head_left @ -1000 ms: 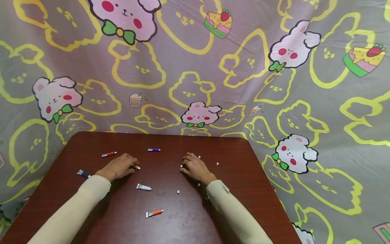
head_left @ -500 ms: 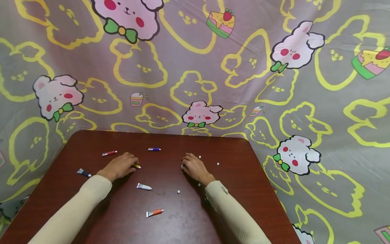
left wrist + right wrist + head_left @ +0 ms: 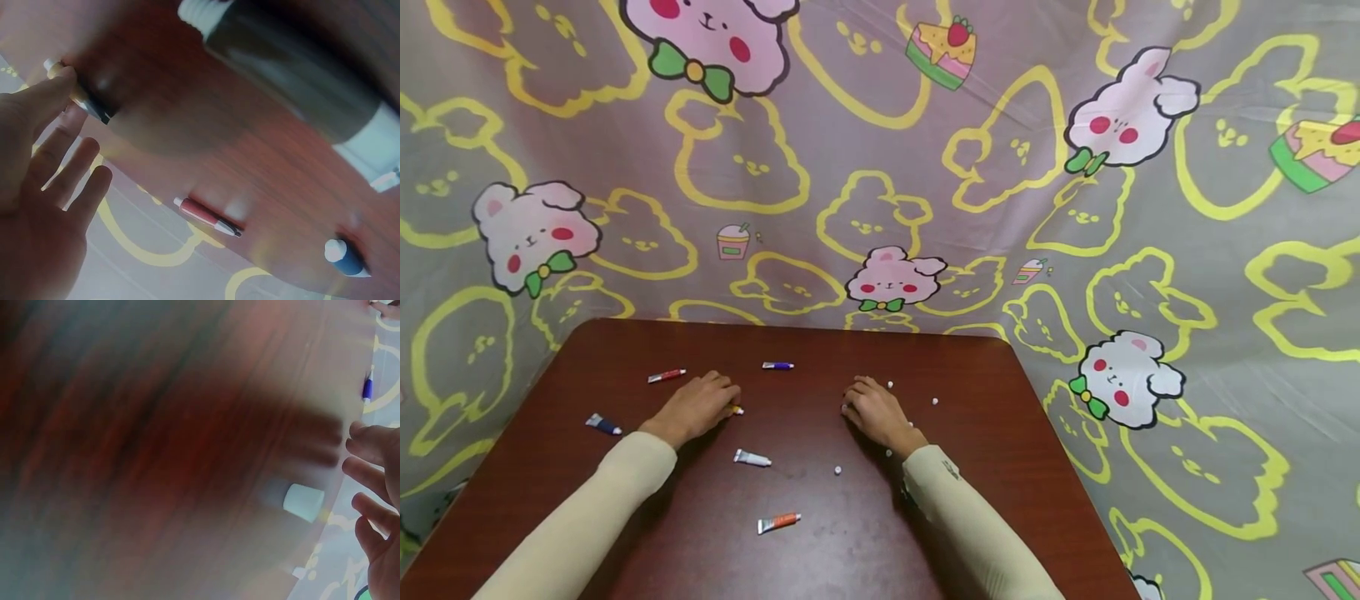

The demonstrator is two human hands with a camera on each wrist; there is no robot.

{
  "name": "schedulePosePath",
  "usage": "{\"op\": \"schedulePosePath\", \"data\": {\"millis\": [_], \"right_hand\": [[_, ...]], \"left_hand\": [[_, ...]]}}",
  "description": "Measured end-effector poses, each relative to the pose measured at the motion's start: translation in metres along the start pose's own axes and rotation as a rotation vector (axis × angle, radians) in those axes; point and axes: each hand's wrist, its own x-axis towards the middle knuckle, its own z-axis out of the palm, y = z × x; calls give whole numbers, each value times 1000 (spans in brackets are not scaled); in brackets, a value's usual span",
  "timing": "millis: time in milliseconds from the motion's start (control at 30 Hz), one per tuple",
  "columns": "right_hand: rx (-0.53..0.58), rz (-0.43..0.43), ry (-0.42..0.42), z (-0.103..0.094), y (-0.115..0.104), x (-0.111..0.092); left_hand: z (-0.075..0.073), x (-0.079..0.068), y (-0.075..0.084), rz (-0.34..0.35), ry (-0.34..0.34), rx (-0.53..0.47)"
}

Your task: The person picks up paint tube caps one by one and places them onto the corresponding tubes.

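In the head view, my left hand (image 3: 695,407) pinches a small yellow paint tube (image 3: 737,410). Thumb and index finger grip its body in the left wrist view, other fingers spread; its white tip (image 3: 49,64) points away. My right hand (image 3: 874,410) is low over the table, a small white cap (image 3: 844,408) showing at its thumb and index fingertips. Those two tips come together in the right wrist view, where the fingers hide that cap. Another white cap (image 3: 304,502) stands on the table beside this hand.
On the table (image 3: 820,567) lie red (image 3: 667,376), purple (image 3: 778,366), blue (image 3: 603,424), white (image 3: 752,458) and orange (image 3: 778,523) paint tubes. Close to the left wrist camera is a dark tube (image 3: 294,75) with a threaded neck. Several white caps (image 3: 838,471) lie around my right hand.
My right hand has shifted slightly left, uncovering a cap beside its wrist. The left hand keeps its pinch on the yellow paint tube. The head view has tilted a little.
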Motion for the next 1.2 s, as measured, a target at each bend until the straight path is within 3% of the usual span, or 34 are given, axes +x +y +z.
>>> {"op": "schedulePosePath", "data": {"millis": [267,567,1033,1200], "right_hand": [[33,-10,20,-7,-5,1],[16,44,28,-13,-12,0],[32,43,4,-21,-22,-3],[63,67,-13,-23,-24,-3]], "left_hand": [[2,0,1,-12,7,19],[-5,6,12,-15,-5,-29],[-11,15,34,102,98,-32],[-12,19,41,119,103,-28]]}}
